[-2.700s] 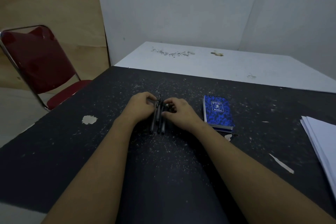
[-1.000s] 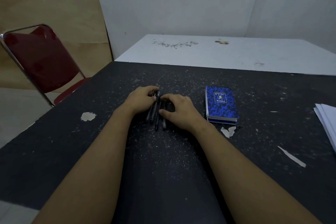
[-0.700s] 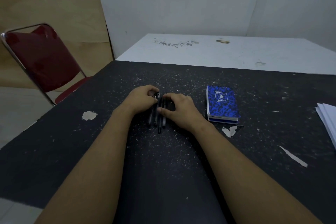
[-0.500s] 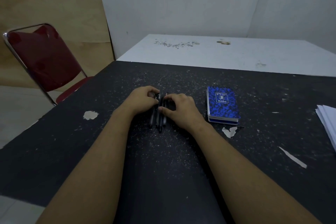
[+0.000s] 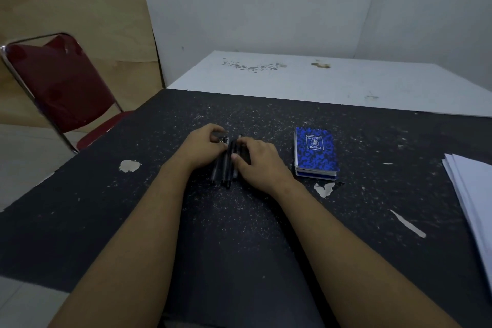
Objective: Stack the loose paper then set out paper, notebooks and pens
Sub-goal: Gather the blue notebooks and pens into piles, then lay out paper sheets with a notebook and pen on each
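Several dark pens (image 5: 225, 168) lie side by side on the black table (image 5: 239, 234), pointing away from me. My left hand (image 5: 203, 150) curls against their left side and pinches the far ends. My right hand (image 5: 259, 162) curls against their right side, thumb on the pens. A small stack of blue speckled notebooks (image 5: 315, 150) lies to the right of my right hand. A stack of white paper (image 5: 472, 194) sits at the table's right edge, partly out of frame.
A red metal-framed chair (image 5: 56, 88) stands off the table's left corner. A white table (image 5: 332, 80) adjoins the black one at the back, against the wall. The black surface is chipped, with white flakes and patches.
Both hands have stayed on the pens, nudging them closer together into a tighter row. The notebooks and paper have not moved; only the camera shifted slightly.
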